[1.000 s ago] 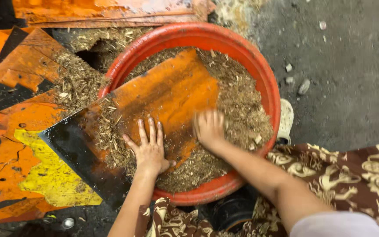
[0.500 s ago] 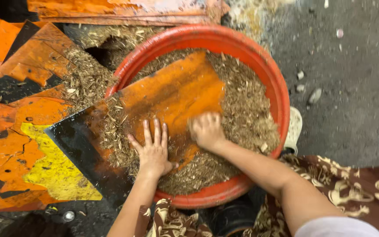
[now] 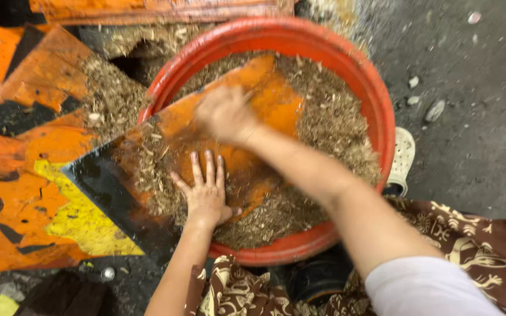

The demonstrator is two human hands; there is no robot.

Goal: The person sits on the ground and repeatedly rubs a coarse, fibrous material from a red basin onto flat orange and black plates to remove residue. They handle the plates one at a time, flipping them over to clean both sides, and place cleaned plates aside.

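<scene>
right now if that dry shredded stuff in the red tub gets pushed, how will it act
The shredded stuff probably slides loosely and scatters; bits already lie outside the tub. It looks light and dry, so it likely clings little to the orange sheet.

light: even, fairly bright, warm, source not visible | shadows: soft, dark gap just beyond the red basin (image 3: 376, 88) rim | glare: faint sheen on the basin's rim | blur: right hand (image 3: 225, 114) and forearm over the basin smeared; left hand (image 3: 206, 196) sharper | focus: whole view slightly soft
</scene>
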